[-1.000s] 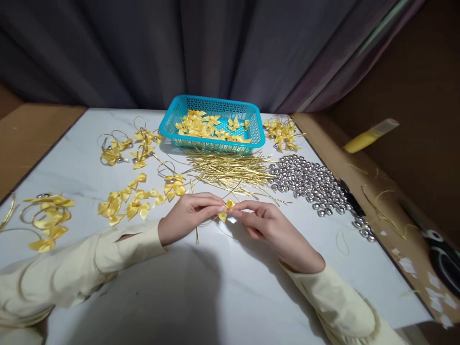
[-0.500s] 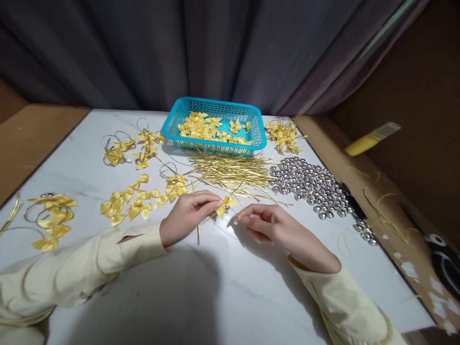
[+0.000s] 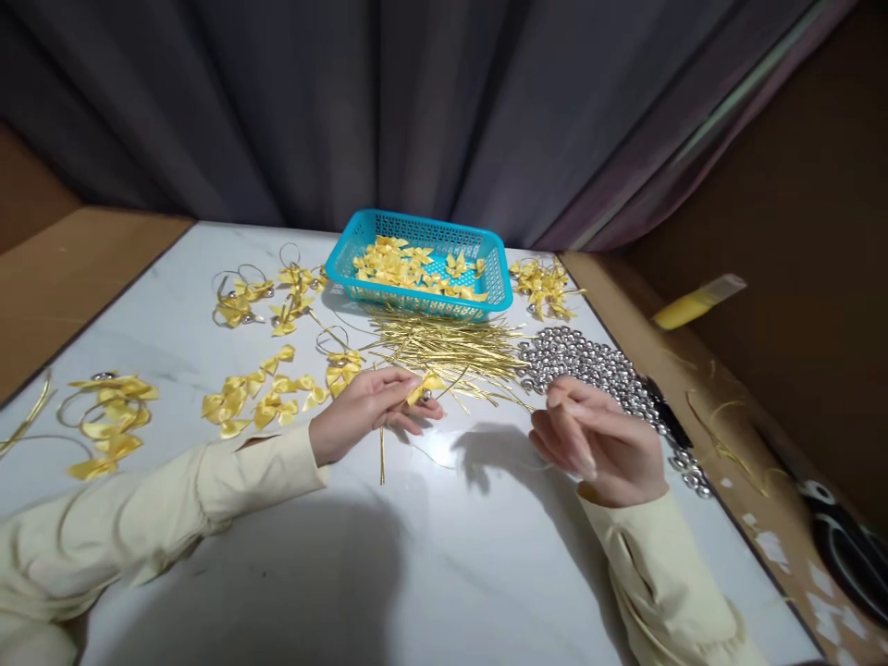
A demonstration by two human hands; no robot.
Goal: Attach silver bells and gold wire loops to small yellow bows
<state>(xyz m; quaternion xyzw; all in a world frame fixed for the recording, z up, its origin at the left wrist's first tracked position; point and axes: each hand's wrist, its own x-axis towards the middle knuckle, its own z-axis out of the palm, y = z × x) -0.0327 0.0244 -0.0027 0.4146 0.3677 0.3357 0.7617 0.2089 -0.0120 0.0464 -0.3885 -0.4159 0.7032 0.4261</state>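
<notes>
One bow (image 3: 425,388) sits pinched at the left hand's (image 3: 367,412) fingertips (image 3: 409,387), mid-table (image 3: 444,555), just in front of the gold wire pile (image 3: 444,347). Right hand (image 3: 600,439) is loosely curled near the bells (image 3: 589,361); can't tell if it's gripping anything. Bow's mostly hidden by fingers, so its direction is hard to read.

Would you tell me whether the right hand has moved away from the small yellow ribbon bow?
Yes: the right hand drew rightward from the yellow ribbon bow, toward the silver beads.
</notes>
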